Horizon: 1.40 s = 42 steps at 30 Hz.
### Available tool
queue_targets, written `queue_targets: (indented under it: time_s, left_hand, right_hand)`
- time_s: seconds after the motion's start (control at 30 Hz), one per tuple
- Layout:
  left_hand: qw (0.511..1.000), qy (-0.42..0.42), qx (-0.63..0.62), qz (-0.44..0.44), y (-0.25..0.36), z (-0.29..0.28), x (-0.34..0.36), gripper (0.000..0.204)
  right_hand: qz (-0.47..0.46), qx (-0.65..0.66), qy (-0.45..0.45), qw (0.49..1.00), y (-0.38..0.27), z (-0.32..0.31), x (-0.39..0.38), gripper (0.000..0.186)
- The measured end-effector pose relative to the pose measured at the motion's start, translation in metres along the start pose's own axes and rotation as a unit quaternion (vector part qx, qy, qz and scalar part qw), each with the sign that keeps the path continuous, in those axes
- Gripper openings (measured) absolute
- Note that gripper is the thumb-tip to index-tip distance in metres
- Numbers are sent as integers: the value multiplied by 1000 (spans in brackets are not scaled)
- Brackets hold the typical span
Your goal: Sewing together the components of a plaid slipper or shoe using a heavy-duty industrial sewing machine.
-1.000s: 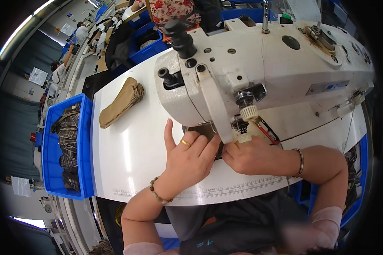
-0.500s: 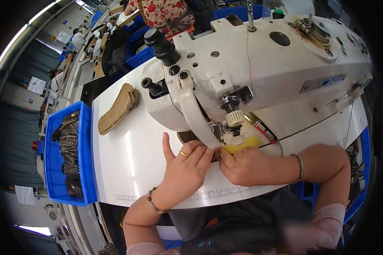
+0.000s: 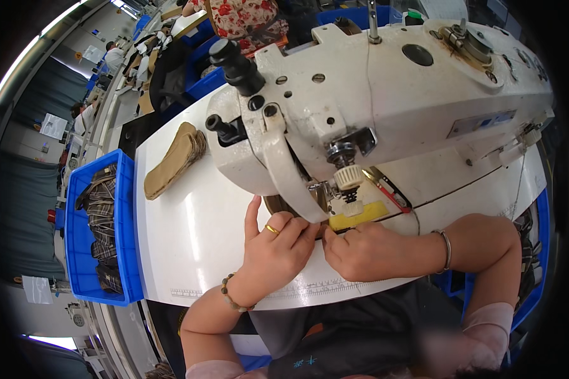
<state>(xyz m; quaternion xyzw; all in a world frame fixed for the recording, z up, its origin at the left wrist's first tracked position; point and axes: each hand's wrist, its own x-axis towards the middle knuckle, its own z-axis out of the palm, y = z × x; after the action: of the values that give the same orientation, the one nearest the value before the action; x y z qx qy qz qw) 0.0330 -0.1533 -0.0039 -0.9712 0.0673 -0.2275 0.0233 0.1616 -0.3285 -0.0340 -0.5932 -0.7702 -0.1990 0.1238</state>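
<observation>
Brown fabric piece (image 3: 275, 203) under the sewing machine (image 3: 385, 101). Left hand (image 3: 277, 252) on it: little finger spread, others together, probably steadying it. Right hand (image 3: 368, 251) alongside, fingers curled, likely guiding; can't tell if either pinches.

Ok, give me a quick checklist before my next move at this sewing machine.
1. Left hand at the brown piece: ok, fingers at its near side.
2. Right hand gripping the brown piece: cannot tell, fingertips partly hidden.
3. Red-and-black snips apart from the right hand: ok.
4. Needle tip in sight: not ok, hidden by the sewing machine.
5. Stack of brown pieces apart from both hands: ok, on the white table.
</observation>
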Motion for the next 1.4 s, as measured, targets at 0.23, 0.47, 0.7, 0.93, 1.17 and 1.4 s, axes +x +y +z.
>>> queue_targets:
  time_s: [0.23, 0.47, 0.7, 0.93, 1.17, 1.4]
  left_hand:
    - [994, -5, -106, 6, -4, 10, 9, 27]
    - [992, 0, -129, 16, -6, 16, 7, 28]
    - [989, -8, -149, 4, -10, 20, 7, 26]
    - [993, 4, -113, -19, -22, 32, 20, 20]
    - [993, 3, -112, -24, -32, 37, 28, 10]
    - [950, -150, -260, -88, -52, 1, 32, 35]
  right_hand:
    - [-23, 6, -5, 1000, -2, 2, -2, 26]
    - [-19, 15, -2, 1000, -2, 3, -1, 26]
    - [-24, 43, 53, 997, 2, 9, 0, 15]
    - [29, 2, 32, 999, 18, 12, 5, 28]
    - [62, 45, 30, 997, 26, 21, 5, 43]
    - [58, 61, 9, 996, 27, 16, 4, 46]
